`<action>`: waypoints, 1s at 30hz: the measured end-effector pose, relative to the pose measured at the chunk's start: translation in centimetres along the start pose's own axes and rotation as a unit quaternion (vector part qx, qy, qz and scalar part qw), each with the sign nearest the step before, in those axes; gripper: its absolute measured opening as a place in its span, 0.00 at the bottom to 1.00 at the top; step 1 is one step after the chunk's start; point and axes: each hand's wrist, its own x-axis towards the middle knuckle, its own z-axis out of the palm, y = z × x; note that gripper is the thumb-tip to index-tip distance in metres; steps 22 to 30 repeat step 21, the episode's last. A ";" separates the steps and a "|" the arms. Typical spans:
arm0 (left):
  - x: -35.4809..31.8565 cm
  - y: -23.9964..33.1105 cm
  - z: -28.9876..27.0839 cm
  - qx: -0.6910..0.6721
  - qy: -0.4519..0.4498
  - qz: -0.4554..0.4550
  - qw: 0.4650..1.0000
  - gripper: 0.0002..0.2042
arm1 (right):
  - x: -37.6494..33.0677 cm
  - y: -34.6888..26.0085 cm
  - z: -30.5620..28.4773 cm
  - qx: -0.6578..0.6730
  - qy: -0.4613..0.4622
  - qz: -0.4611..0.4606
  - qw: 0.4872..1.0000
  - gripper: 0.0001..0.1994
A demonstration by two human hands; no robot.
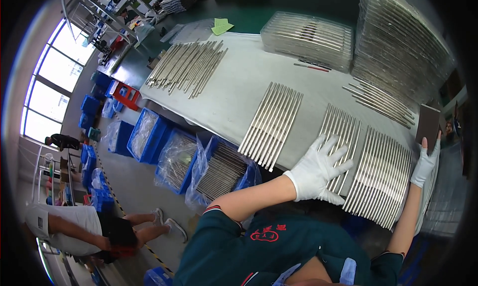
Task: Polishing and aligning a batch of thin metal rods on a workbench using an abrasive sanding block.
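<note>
While my gloved left hand lies flat, fingers spread, on a row of thin metal rods, my right hand presses its closed fingers against the shiny rod batch at three o'clock, on the grey table.

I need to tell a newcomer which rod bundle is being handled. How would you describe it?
On the long white table, find the row of metal rods under the left hand. Unlike the neighbouring rows, a white glove lies flat on it.
</note>
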 end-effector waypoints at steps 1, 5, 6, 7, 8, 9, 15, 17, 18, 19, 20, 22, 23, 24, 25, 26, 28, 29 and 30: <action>0.3 0.4 0.2 -0.007 -0.006 0.005 1.000 0.51 | 0.0 0.0 0.1 0.001 0.000 -0.001 1.000 0.30; 1.0 1.2 0.7 -0.020 -0.020 0.024 0.999 0.52 | -0.1 0.0 0.2 0.016 0.003 0.007 1.000 0.30; 1.0 1.1 0.8 -0.025 -0.013 0.026 0.999 0.52 | -0.1 0.0 0.2 0.037 0.004 0.019 0.999 0.30; 0.8 0.9 0.7 -0.024 -0.013 0.025 0.999 0.52 | -0.1 0.2 0.1 0.038 0.004 0.018 0.999 0.30; 0.6 0.7 0.5 -0.013 -0.015 0.021 1.000 0.52 | 0.0 0.4 0.0 0.016 0.003 0.002 1.000 0.30; 0.3 0.4 0.2 -0.002 -0.018 0.018 1.000 0.51 | 0.0 0.5 -0.1 -0.007 0.002 -0.013 1.000 0.30; -2.5 -1.9 -2.3 0.087 -0.035 -0.042 0.995 0.48 | 0.0 -0.3 -0.1 0.005 -0.001 0.004 1.000 0.30; -3.1 -2.3 -3.1 0.085 -0.039 -0.051 0.994 0.47 | 0.0 -0.1 0.0 0.010 -0.001 0.008 1.000 0.30; -3.4 -2.4 -3.5 0.086 -0.048 -0.060 0.993 0.47 | 0.1 0.0 0.0 0.014 -0.002 0.011 1.000 0.30; -3.4 -2.4 -3.7 0.087 -0.056 -0.069 0.992 0.47 | 0.1 0.1 -0.1 0.014 -0.001 0.012 1.000 0.30; -3.3 -2.3 -3.9 0.081 -0.070 -0.076 0.991 0.48 | 0.2 0.2 -0.2 -0.014 -0.005 -0.007 1.000 0.30; -3.3 -2.3 -3.6 0.086 -0.067 -0.072 0.991 0.48 | 0.3 0.4 -0.2 -0.040 -0.009 -0.027 0.999 0.31; -3.3 -2.3 -3.6 0.086 -0.067 -0.072 0.991 0.48 | 0.3 0.4 -0.2 -0.040 -0.009 -0.027 0.999 0.31; -3.3 -2.3 -3.6 0.086 -0.067 -0.072 0.991 0.48 | 0.3 0.4 -0.2 -0.040 -0.009 -0.027 0.999 0.31; -3.3 -2.3 -3.6 0.086 -0.067 -0.072 0.991 0.48 | 0.3 0.4 -0.2 -0.040 -0.009 -0.027 0.999 0.31; -3.3 -2.3 -3.6 0.086 -0.067 -0.072 0.991 0.48 | 0.3 0.4 -0.2 -0.040 -0.009 -0.027 0.999 0.31; -3.3 -2.3 -3.6 0.086 -0.067 -0.072 0.991 0.48 | 0.3 0.4 -0.2 -0.040 -0.009 -0.027 0.999 0.31; -3.3 -2.3 -3.6 0.086 -0.067 -0.072 0.991 0.48 | 0.3 0.4 -0.2 -0.040 -0.009 -0.027 0.999 0.31; -3.3 -2.3 -3.6 0.086 -0.067 -0.072 0.991 0.48 | 0.3 0.4 -0.2 -0.040 -0.009 -0.027 0.999 0.31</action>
